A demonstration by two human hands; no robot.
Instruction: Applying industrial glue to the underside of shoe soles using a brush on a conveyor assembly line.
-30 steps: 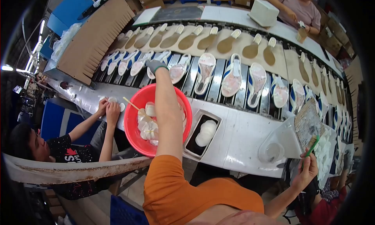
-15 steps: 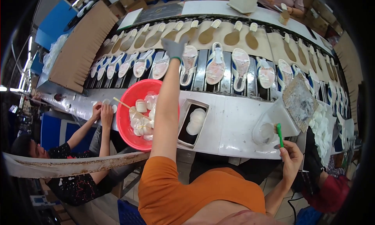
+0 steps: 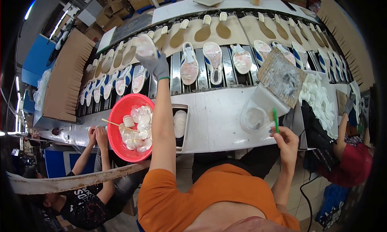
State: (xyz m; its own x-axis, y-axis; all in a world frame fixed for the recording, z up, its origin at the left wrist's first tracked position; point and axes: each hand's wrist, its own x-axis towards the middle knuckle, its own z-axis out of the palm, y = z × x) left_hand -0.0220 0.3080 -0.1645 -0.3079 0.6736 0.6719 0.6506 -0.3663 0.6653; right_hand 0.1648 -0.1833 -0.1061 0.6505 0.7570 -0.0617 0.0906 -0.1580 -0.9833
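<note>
My left hand [image 3: 155,66], in a grey glove, reaches out over the conveyor [image 3: 225,30] and grips a white sandal [image 3: 146,45], holding it up above the row of blue-and-white sandals [image 3: 189,64]. My right hand [image 3: 287,141] sits near the bench edge and holds a green brush [image 3: 275,119], its tip beside a clear plastic jar [image 3: 254,119]. Under my left forearm stands a red basin [image 3: 121,145] with white pads and a wooden stick in it. Next to it is a black tray [image 3: 180,141] holding a white insole piece.
Tan soles [image 3: 203,30] line the far side of the belt. A glue-smeared board [image 3: 282,76] and a heap of white pads [image 3: 318,97] lie at right. One person's hands [image 3: 96,134] rest on the bench at left; another person in red [image 3: 354,167] works at right.
My left hand has closed on a sandal and raised it off the belt. My right hand has carried the green brush in toward the clear jar. The view has tilted closer over the bench.
</note>
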